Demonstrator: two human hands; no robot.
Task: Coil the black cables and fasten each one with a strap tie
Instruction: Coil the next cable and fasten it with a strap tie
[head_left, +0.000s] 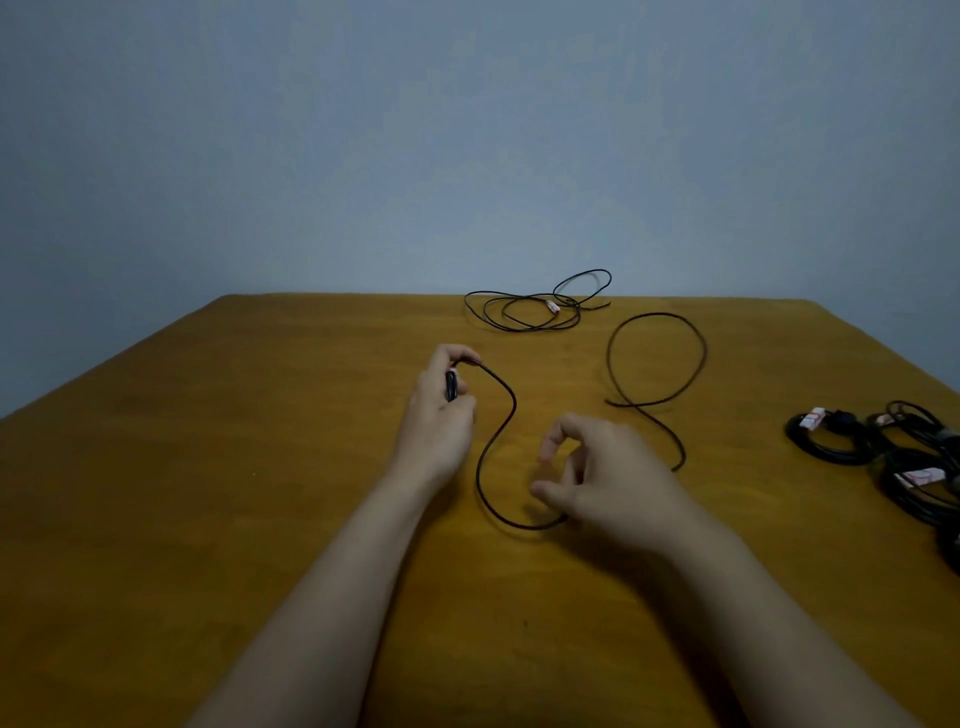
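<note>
Left hand (441, 410) pinched on black cable (512, 410) end, right hand (610, 480) perhaps loosely round it, amid table (249, 426), edges distant.

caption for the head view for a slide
Left hand grips the end of a cable, which loops under the right hand.

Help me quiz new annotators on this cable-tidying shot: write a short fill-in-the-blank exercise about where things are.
1. The plug end of the loose cable is gripped by the person's ___ hand.
2. The coils already fastened with straps lie by the ___ edge of the table.
3. The untied tangle lies at the table's ___ edge, by the wall.

Missing words: left; right; far.
</note>
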